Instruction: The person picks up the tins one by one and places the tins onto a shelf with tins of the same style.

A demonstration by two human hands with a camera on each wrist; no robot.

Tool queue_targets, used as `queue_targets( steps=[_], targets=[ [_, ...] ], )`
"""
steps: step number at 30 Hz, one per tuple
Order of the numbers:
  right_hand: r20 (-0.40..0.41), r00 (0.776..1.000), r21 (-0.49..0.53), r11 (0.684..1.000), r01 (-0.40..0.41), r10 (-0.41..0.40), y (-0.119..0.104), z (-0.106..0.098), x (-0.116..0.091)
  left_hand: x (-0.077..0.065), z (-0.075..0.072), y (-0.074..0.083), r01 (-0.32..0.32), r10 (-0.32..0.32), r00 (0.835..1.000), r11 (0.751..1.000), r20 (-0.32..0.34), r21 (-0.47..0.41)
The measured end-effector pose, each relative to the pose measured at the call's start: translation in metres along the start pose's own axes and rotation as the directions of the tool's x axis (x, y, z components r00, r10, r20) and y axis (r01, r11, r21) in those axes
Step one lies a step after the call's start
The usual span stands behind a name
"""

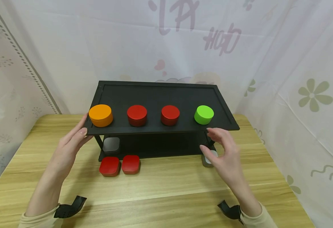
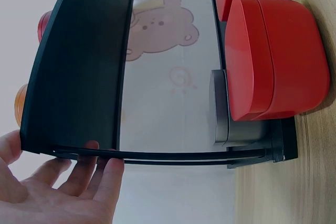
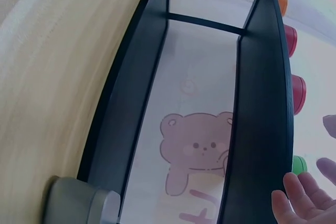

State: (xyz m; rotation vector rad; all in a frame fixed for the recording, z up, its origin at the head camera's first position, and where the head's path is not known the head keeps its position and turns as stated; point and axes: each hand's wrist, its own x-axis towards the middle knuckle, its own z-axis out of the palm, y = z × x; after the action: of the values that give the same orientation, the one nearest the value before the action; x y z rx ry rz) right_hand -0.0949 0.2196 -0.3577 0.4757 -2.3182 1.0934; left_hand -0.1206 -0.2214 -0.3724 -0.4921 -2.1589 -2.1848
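A black two-tier shelf (image 1: 157, 95) stands on the wooden table. My left hand (image 1: 69, 142) holds the front left corner of its top board, thumb at the front edge and fingers around the side and underneath. On that board sit an orange round tin (image 1: 101, 116), two red round tins (image 1: 137, 116) (image 1: 170, 115) and a bright green round tin (image 1: 204, 115). My right hand (image 1: 227, 155) is at the right front edge, below the green tin, thumb and fingers spread apart with nothing between them. It partly hides a grey tin (image 3: 73, 203) beside the lower tier.
A dark grey square tin (image 1: 111, 145) sits at the left end of the lower tier. Two red square tins (image 1: 109, 166) (image 1: 131, 164) stand on the table (image 1: 166, 196) before it. A printed white curtain (image 1: 126, 41) hangs behind and on both sides.
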Motion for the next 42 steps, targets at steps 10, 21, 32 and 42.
queue_targets(
  steps=[10, 21, 32, 42],
  targets=[
    [0.052, 0.999, 0.008, 1.0, -0.014, 0.013, -0.001, 0.012, -0.007, 0.0, 0.001, 0.001, -0.001, 0.001, 1.0, 1.0, -0.004, 0.003],
    [0.138, 0.989, 0.012, 0.998, -0.054, 0.052, -0.005, 0.029, -0.013, 0.0, 0.0, 0.001, -0.005, 0.005, 1.0, 1.0, 0.002, 0.008],
    [0.225, 0.971, 0.055, 0.994, -0.094, 0.079, -0.013, 0.05, -0.015, 0.0, -0.001, 0.001, 0.009, -0.009, 1.0, 1.0, 0.003, 0.009],
    [0.255, 0.965, 0.091, 0.992, -0.085, 0.059, -0.016, 0.067, -0.016, 0.0, -0.001, 0.0, 0.029, -0.029, 1.0, 0.999, -0.008, 0.014]
  ],
)
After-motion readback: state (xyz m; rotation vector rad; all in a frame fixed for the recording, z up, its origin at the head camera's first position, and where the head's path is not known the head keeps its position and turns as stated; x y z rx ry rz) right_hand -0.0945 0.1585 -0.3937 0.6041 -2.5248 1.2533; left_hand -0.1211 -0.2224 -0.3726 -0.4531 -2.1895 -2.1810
